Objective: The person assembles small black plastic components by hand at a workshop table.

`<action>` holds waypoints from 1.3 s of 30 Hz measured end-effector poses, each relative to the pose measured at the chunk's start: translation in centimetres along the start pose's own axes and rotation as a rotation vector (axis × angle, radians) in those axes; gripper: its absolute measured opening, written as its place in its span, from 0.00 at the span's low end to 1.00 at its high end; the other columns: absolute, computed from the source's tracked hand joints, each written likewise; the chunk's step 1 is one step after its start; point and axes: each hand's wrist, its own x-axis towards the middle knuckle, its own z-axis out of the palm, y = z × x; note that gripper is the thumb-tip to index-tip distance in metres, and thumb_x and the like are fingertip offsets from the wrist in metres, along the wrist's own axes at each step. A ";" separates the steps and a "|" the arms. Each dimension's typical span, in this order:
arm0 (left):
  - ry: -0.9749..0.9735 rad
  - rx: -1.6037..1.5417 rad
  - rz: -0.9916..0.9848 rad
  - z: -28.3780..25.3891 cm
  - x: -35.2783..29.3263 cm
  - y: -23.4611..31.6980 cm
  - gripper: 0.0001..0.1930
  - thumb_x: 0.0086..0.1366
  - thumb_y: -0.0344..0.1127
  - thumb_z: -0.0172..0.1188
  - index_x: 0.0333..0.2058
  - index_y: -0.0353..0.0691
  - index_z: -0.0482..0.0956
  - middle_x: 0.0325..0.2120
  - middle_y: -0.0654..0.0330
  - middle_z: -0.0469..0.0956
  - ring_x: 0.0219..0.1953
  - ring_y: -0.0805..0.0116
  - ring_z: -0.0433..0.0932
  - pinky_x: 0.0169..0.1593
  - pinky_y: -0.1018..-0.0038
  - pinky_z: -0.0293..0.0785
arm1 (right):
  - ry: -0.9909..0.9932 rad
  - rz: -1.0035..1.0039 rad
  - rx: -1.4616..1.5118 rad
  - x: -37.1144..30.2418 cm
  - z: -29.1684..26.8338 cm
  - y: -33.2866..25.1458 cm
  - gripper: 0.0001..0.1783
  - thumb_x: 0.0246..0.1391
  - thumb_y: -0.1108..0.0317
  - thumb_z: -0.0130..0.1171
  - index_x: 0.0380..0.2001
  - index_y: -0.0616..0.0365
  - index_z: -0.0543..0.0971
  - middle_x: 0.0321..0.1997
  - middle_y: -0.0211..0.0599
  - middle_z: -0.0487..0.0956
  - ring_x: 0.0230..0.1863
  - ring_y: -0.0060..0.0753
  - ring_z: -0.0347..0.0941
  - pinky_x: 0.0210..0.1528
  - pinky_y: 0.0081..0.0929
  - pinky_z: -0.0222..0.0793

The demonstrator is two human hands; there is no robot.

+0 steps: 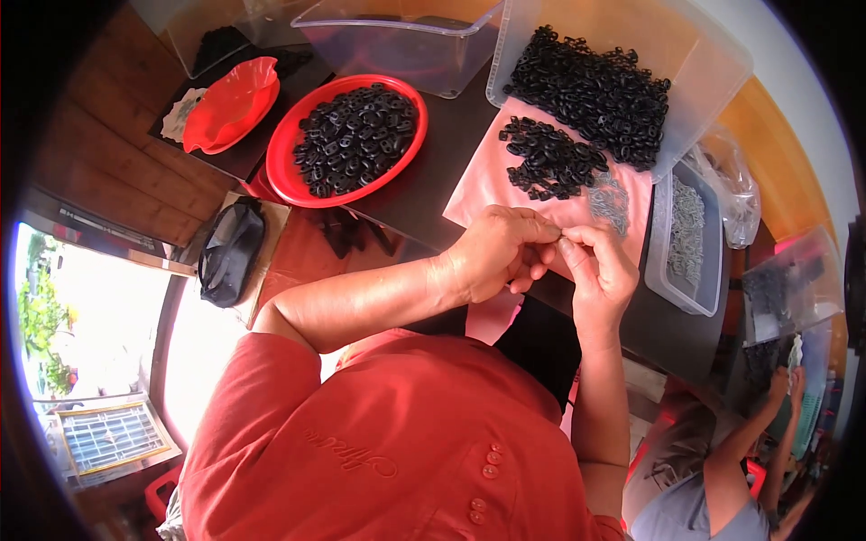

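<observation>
My left hand (511, 250) and my right hand (597, 270) meet fingertip to fingertip over the near edge of a pink sheet (478, 194). Thumbs and forefingers are pinched together; whatever lies between them is hidden or too small to name. Just beyond the fingers, a loose heap of small silver metal pieces (610, 204) lies on the sheet. Behind it is a pile of small black plastic pieces with holes (552, 160). More black pieces (591, 90) fill the mouth of a tipped clear plastic bin (699, 68).
Left on the dark table stands a red basin (278, 171) of black oval pieces, beside a wavy red dish (230, 104). A clear tub (699, 302) of silver pieces sits at right. A black bag (232, 252) lies left; another person's hands (787, 383) work at lower right.
</observation>
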 end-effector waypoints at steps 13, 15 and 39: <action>0.194 1.493 0.844 -5.9 5.3 5.7 0.07 0.55 0.28 0.60 0.33 0.32 0.81 0.30 0.52 0.78 0.34 0.57 0.80 0.39 0.67 0.75 | -0.034 0.139 0.060 -0.8 0.0 1.3 0.04 0.54 0.79 0.60 0.32 0.62 0.75 0.29 0.33 0.75 0.29 0.26 0.71 0.33 0.23 0.68; 0.172 1.578 0.860 -7.0 6.3 5.4 0.06 0.54 0.28 0.59 0.31 0.35 0.81 0.32 0.52 0.78 0.35 0.53 0.79 0.40 0.63 0.75 | -0.047 0.136 0.056 -0.9 0.1 1.6 0.04 0.53 0.79 0.60 0.32 0.62 0.75 0.28 0.33 0.75 0.28 0.26 0.71 0.33 0.23 0.68; 0.035 0.460 0.299 -1.1 1.2 1.2 0.05 0.63 0.28 0.61 0.33 0.30 0.79 0.20 0.61 0.76 0.20 0.76 0.73 0.21 0.80 0.68 | 0.034 0.185 0.147 -0.1 1.3 1.5 0.02 0.55 0.78 0.60 0.32 0.63 0.76 0.28 0.28 0.76 0.28 0.17 0.69 0.33 0.17 0.66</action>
